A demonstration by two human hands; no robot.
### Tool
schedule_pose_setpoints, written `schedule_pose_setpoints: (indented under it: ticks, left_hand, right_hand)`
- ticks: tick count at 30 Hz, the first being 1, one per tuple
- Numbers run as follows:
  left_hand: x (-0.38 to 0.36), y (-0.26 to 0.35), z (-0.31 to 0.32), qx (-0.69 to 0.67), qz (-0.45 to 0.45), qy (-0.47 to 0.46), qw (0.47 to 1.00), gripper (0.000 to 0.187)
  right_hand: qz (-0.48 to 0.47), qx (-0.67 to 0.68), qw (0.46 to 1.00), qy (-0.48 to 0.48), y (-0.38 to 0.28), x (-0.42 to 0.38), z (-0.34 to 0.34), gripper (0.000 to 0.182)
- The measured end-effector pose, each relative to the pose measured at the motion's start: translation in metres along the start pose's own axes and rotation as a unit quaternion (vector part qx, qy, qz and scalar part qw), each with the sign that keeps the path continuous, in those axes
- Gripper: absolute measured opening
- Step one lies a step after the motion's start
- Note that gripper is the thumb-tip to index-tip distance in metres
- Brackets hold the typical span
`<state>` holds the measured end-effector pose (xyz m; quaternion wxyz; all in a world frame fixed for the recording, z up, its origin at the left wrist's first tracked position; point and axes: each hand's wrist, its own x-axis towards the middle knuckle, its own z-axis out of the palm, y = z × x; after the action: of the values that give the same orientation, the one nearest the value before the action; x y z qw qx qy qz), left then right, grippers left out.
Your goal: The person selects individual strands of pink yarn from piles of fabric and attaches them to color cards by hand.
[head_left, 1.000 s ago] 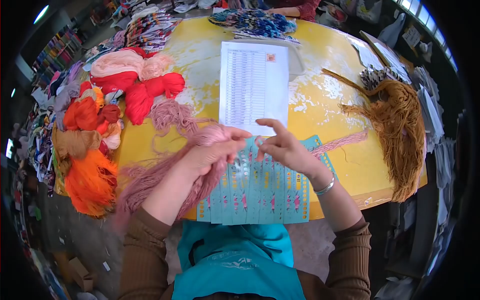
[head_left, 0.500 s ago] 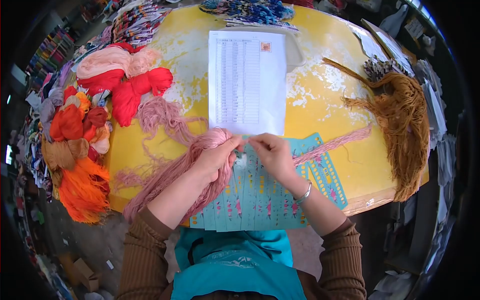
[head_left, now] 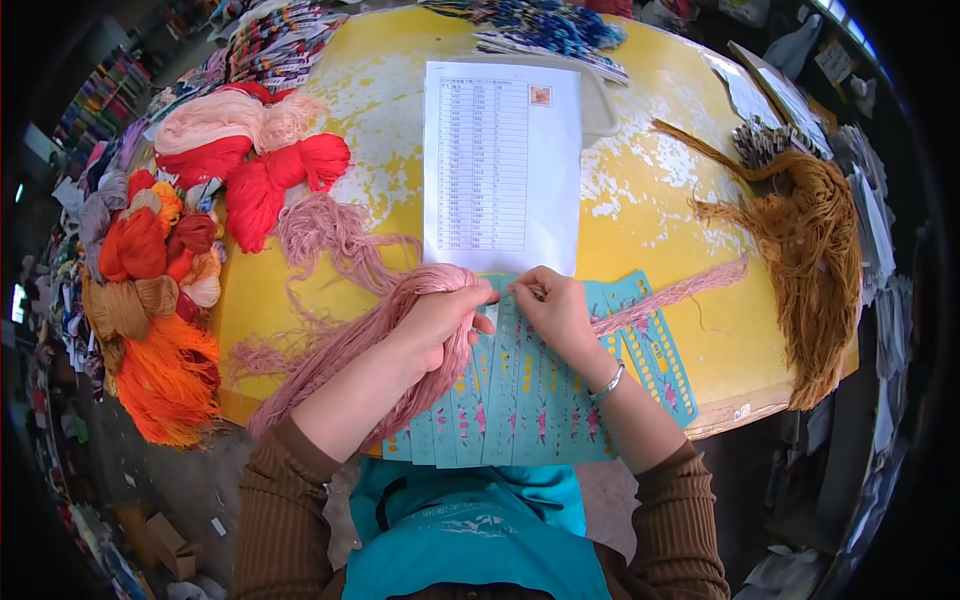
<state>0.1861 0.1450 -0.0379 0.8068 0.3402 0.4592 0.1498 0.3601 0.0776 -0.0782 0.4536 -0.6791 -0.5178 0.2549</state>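
A thick hank of dusty-pink thread lies at the table's front left, and my left hand is wrapped over its upper end. Close beside it, my right hand is closed in a pinch above the cards; what its fingertips hold is too small to make out. Under both hands fan several teal cards with flower prints and rows of punched holes. A thin pink thread bundle extends across the cards to the right. Loose pink thread lies tangled behind the hank.
A printed list lies beyond the cards, over a pale tray. Red and peach hanks and orange thread pile up at left. Brown thread hangs over the right edge. Blue thread bundles sit at the back.
My hands have drawn slightly apart at the fingertips, and the left fingers have loosened a little. The view has shifted slightly; the hank and cards stay in place.
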Motion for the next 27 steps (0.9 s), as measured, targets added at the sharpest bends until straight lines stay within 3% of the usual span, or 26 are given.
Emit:
schedule_pose_setpoints:
  ticks: [7, 10, 13, 19, 22, 27]
  left_hand:
    - [0.022, -0.016, -0.004, 0.02, -0.002, -0.044, 0.999, 0.034]
    - [0.018, -0.02, 0.008, 0.148, 0.096, -0.02, 0.984, 0.035]
    - [0.01, -0.016, 0.014, 0.199, 0.116, -0.004, 0.973, 0.038]
    - [0.03, -0.015, 0.009, 0.136, 0.085, -0.028, 0.987, 0.033]
    - [0.038, -0.009, 0.01, 0.154, 0.038, -0.065, 0.985, 0.023]
    - [0.039, -0.007, 0.014, 0.213, 0.03, -0.031, 0.976, 0.018]
  right_hand:
    - [0.003, 0.007, 1.0, 0.004, -0.001, -0.002, 0.0, 0.011]
    - [0.006, 0.015, 1.0, 0.008, 0.001, -0.003, 0.001, 0.011]
    - [0.016, 0.028, 0.999, 0.006, 0.001, -0.004, 0.0, 0.011]
    - [0.035, 0.051, 0.998, 0.004, -0.002, -0.001, -0.002, 0.011]
    - [0.046, 0.067, 0.997, -0.017, 0.001, 0.003, -0.004, 0.011]
    - [0.044, 0.135, 0.989, -0.035, 0.007, 0.006, -0.006, 0.011]
